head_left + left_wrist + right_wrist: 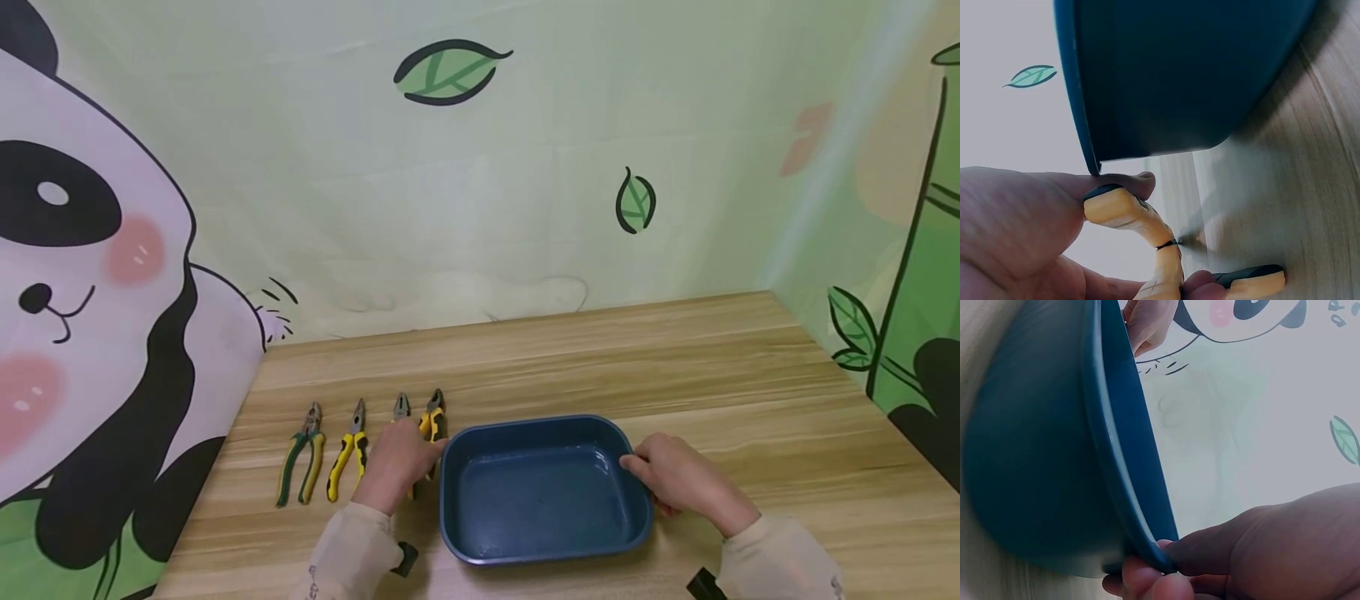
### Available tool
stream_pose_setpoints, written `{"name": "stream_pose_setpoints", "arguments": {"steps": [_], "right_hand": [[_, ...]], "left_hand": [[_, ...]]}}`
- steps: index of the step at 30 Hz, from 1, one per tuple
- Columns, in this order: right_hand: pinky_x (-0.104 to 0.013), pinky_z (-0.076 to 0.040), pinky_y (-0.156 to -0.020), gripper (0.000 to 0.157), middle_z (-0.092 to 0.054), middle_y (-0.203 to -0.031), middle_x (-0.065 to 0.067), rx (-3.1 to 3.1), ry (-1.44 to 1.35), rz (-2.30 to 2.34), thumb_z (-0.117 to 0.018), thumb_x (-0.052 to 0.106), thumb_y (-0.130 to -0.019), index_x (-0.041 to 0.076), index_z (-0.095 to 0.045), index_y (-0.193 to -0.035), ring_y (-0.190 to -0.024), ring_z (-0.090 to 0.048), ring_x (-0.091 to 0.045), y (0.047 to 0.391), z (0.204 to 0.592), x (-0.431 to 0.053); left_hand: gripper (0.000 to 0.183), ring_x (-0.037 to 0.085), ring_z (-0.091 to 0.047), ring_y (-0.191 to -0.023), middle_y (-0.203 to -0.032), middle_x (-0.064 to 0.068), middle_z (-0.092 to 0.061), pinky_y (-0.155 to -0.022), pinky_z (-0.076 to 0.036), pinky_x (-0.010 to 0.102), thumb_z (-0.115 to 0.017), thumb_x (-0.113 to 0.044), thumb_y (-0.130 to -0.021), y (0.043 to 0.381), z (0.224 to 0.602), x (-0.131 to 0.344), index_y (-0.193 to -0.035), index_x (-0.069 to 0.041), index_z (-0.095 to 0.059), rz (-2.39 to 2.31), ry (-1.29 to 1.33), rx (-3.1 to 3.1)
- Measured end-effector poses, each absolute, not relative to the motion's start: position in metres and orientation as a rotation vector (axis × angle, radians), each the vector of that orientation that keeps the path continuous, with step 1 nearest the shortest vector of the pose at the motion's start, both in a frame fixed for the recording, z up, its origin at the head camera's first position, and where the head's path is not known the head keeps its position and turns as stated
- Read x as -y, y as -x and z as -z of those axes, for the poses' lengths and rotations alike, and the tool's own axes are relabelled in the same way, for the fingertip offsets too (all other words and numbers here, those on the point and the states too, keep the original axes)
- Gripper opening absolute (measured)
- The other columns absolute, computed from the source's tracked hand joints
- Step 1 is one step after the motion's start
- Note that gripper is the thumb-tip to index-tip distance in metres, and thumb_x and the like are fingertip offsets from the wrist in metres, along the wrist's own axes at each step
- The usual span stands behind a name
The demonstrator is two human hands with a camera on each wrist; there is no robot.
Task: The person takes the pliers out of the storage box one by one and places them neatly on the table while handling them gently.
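Observation:
A dark blue rectangular tray (pixel 555 557) stands on the wooden table. My right hand (pixel 678 475) pinches its right rim, the thumb over the edge and the fingers beneath it, as the right wrist view shows. To the left of the tray, my left hand (pixel 401 462) holds yellow-handled pliers (pixel 1125 209). In the head view that hand covers most of these pliers; only the metal tip and a bit of handle show. In the left wrist view the thumb lies beside one handle end, close to the tray's rim; the finger grip is partly out of frame.
Left of my left hand lie green-and-yellow pliers (pixel 311 454) and yellow-and-black long-nose pliers (pixel 348 450). Another yellow-and-black pair of pliers (pixel 435 417) lies between that hand and the tray. A printed cloth (pixel 525 208) hangs behind the table (pixel 600 358).

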State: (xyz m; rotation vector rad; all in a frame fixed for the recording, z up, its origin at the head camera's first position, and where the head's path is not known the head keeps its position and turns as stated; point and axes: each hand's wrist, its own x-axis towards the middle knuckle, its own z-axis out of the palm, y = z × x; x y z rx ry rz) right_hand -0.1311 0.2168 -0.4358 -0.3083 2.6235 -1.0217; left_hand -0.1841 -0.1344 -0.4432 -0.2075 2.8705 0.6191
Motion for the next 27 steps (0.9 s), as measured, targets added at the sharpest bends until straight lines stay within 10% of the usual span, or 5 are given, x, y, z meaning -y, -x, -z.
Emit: {"name": "stream_pose_setpoints", "arguments": {"steps": [27], "right_hand": [[-0.025, -0.036, -0.042, 0.037, -0.047, -0.045, 0.006, -2.623, 0.370, 1.028, -0.057, 0.012, -0.105, 0.009, -0.057, -0.068, -0.036, -0.044, -0.006, 0.1289, 0.4368, -0.2239]], "left_hand": [[0.059, 0.013, -0.047, -0.047, -0.055, -0.002, -0.043, -0.045, -0.034, 0.025, -0.073, -0.052, -0.093, 0.1823, 0.4414, 0.1285, -0.055, -0.013, -0.050, -0.519, 0.181, -2.886]]}}
